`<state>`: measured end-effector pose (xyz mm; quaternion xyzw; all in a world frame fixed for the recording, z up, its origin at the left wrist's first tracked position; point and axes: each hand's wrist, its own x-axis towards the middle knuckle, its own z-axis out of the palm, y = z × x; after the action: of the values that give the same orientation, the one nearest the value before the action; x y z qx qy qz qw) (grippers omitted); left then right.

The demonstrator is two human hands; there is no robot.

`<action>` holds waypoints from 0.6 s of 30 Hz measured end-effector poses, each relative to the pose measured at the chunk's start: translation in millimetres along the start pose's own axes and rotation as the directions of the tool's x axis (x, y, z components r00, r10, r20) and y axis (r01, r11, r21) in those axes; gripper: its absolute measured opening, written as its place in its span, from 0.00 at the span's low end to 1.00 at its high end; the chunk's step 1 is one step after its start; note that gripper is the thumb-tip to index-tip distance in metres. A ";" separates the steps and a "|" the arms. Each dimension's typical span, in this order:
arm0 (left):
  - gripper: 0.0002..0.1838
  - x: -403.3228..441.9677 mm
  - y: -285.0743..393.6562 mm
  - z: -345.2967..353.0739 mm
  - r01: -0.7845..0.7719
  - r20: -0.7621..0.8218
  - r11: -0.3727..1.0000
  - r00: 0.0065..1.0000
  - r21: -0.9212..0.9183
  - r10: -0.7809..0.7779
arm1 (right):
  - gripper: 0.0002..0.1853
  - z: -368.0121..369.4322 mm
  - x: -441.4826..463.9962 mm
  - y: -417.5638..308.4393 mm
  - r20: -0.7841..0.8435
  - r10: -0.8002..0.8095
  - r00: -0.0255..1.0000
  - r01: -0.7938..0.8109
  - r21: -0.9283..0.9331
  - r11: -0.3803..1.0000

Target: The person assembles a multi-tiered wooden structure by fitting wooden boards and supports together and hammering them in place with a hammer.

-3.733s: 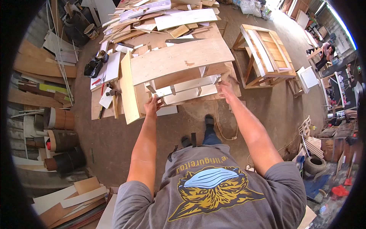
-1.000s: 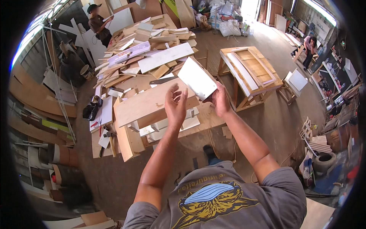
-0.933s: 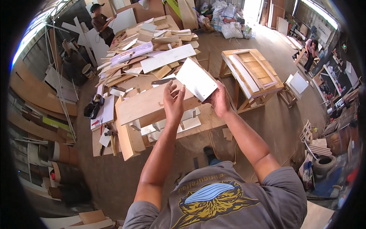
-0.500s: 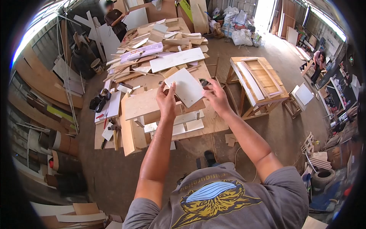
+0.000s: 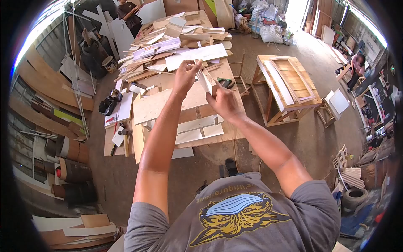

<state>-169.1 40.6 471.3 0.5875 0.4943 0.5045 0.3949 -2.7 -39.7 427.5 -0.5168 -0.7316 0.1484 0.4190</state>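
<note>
A small white-faced wooden board is tilted nearly edge-on above the worktable. My left hand grips its upper left end, fingers closed around it. My right hand is closed on its lower right end, thumb against the near edge. Beneath my hands lies a partly assembled wooden piece with a plywood panel and white slats joined by short blocks. A dark green and black object, too small to name, sits just beyond my right hand.
Scrap wood is heaped on the far part of the worktable. A hammer lies at its left edge, near a black tool pouch. A smaller wooden table stands right. One person stands behind; another is far right.
The board has turned from showing its broad white face to nearly edge-on. My left hand has risen to its upper end, and my right hand has moved lower and left.
</note>
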 end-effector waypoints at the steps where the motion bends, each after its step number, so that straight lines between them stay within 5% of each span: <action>1: 0.30 0.6 1.9 1.2 0.023 0.020 1.000 1.000 -0.010 -0.023 | 0.28 6.8 -0.9 3.7 -0.018 0.005 1.000 -0.005 0.023 1.000; 4: 0.34 14.7 -33.0 -1.5 0.005 0.201 0.998 0.979 0.055 -0.016 | 0.30 25.0 -4.4 15.0 0.021 -0.046 0.999 0.051 -0.285 0.957; 6: 0.38 24.9 -48.0 -10.1 0.038 0.339 0.988 0.937 0.152 -0.088 | 0.32 31.3 -9.0 19.7 -0.016 -0.109 0.994 0.101 -0.266 0.959; 18: 0.35 22.5 -69.6 -16.5 0.013 0.288 1.000 0.958 0.006 -0.014 | 0.34 6.7 -33.8 25.3 -0.033 -0.189 0.981 0.172 -0.276 0.946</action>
<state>-198.0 75.9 411.9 0.6522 0.4366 0.4100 0.4647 12.0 -57.3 391.5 -0.5044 -0.7765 -0.0078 0.3775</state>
